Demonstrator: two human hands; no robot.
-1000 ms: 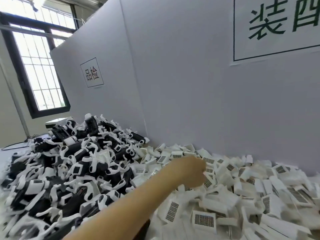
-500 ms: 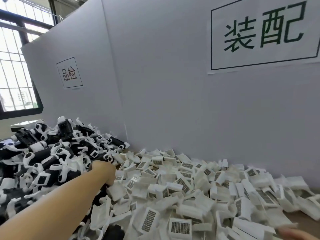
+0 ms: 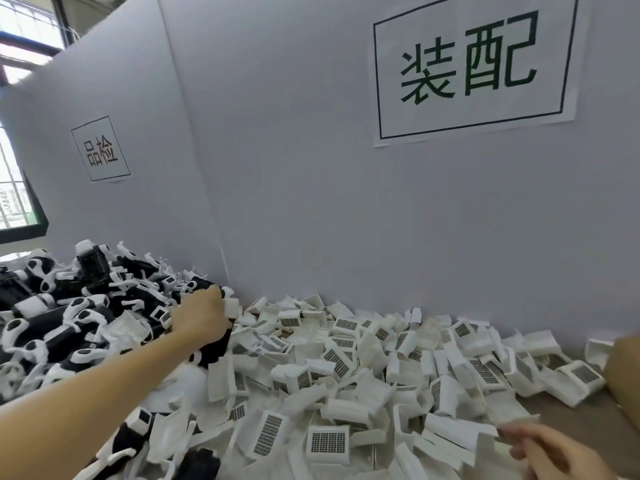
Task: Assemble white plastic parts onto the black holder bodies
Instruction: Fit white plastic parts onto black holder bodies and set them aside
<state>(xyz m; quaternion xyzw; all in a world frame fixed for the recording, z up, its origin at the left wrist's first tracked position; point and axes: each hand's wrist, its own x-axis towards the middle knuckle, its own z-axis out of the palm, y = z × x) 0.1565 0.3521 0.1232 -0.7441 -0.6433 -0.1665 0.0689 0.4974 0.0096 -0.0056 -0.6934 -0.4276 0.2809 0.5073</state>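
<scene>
Now left hand (image 3: 202, 318) outstretched, fingers curled into black holder bodies (image 3: 86, 306).

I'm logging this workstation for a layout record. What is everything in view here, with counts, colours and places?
black holder bodies: large pile, black with white fittings, left.
white plastic parts: large pile, white with dark grids, centre and right.
table: one, brown, bare patch at right.
partition panels: white, behind the piles.
large sign: one, white, green characters, upper right.
small sign: one, white, left panel.
window: one, dark frame, far left.
cardboard: brown, right edge.
left hand: reaching where the piles meet.
right hand: lower right, over white parts.
</scene>
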